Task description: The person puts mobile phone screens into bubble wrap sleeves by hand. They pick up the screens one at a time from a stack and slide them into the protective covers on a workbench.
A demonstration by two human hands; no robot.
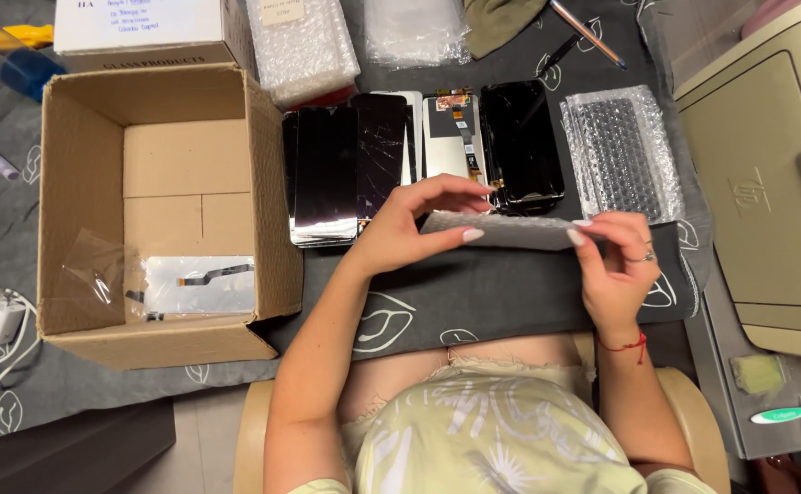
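I have both hands up over the middle of the table [510,293], which is covered by a dark cloth with a leaf pattern. Between them I hold a bubble-wrap pouch [510,230], flat and roughly level. My left hand [409,224] pinches its left end, thumb below and fingers curled over the top; my right hand [615,265] grips its right end with fingertips on the edge. Both are closed on the pouch, neither is free.

Whether a panel is already inside the pouch I cannot tell; it looks flat and opaque from here.

At 12 o'clock from the pouch lies a row of phone screens [423,151]: a stack of dark glass panels on the left, one showing its pale back with a flex cable, and a black one on the right. At 1 o'clock sits a stack of empty bubble-wrap pouches [622,155]. At 9 o'clock stands an open cardboard box [80,210] with one wrapped screen [201,284] lying on its floor.

To handle this well, I judge that I should keep the pouch level and grip it only by its ends, so any glass inside gets no bending load. The light pinch looks right; squeezing the middle could crack a panel. I would keep it low over the cloth, clear of the row of screens, so that a slip costs little.
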